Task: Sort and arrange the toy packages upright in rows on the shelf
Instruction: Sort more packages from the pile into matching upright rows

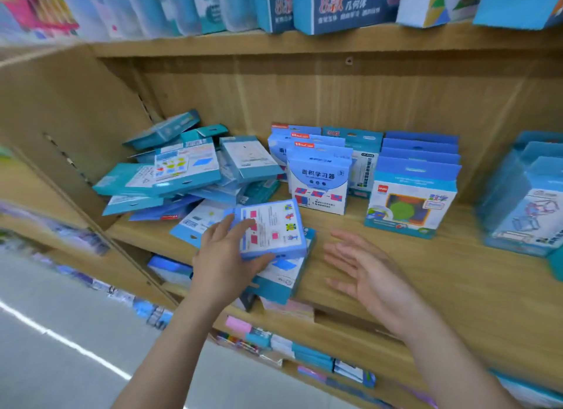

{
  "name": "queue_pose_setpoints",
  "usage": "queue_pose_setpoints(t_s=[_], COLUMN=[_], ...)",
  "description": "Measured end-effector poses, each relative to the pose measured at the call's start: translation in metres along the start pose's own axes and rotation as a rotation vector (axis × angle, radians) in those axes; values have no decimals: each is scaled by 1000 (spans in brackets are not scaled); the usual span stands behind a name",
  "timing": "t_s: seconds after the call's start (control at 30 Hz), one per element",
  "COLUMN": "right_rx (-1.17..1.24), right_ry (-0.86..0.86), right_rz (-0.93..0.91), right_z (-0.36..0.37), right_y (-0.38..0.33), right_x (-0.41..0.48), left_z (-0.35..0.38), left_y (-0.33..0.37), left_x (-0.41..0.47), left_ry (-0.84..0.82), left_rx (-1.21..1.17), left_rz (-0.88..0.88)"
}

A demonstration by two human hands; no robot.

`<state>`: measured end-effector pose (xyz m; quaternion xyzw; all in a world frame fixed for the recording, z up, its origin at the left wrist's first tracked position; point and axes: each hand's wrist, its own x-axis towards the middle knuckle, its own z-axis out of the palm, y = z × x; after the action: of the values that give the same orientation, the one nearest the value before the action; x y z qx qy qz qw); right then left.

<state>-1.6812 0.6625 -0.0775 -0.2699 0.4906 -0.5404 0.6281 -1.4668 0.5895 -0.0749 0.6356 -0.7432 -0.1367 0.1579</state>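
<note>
Left hand (224, 256) gripping package (274, 229), jumbled pile (182, 171) behind

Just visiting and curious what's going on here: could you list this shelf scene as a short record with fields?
place: wooden shelf
left hand: grips a flat blue package at the shelf's front edge
right hand: open, over bare shelf, holding nothing
pile: jumbled packages lying flat, on the left
rows: packages standing upright, centre and right
left to do: pile not yet sorted
</note>
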Motion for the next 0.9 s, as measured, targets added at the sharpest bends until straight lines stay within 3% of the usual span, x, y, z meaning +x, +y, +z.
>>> queue_pose_setpoints(t_s=[0.2,0.33,0.5,0.63,0.7,0.8,0.9], right_rx=[-678,-1089,-1318,-1181,-871,-198,-6], right_ry=[-118,-28,189,341,383,235,153], right_rz=[-237,-369,-534,-665,-604,-381,-275], right_z=[46,52,52,44,43,41,38], right_y=[12,22,29,31,19,-8,-25], right_x=[30,39,44,48,43,30,19], left_z=[-12,-22,-27,-35,-38,-38,-35], left_y=[-13,-18,-9,9,9,5,5], left_x=[1,2,-11,-24,-23,-19,-16], left_ry=[-91,-34,28,41,80,66,-96], left_rx=[-93,-236,-523,-563,-587,-689,-835], left_rz=[-48,-52,65,316,377,269,151])
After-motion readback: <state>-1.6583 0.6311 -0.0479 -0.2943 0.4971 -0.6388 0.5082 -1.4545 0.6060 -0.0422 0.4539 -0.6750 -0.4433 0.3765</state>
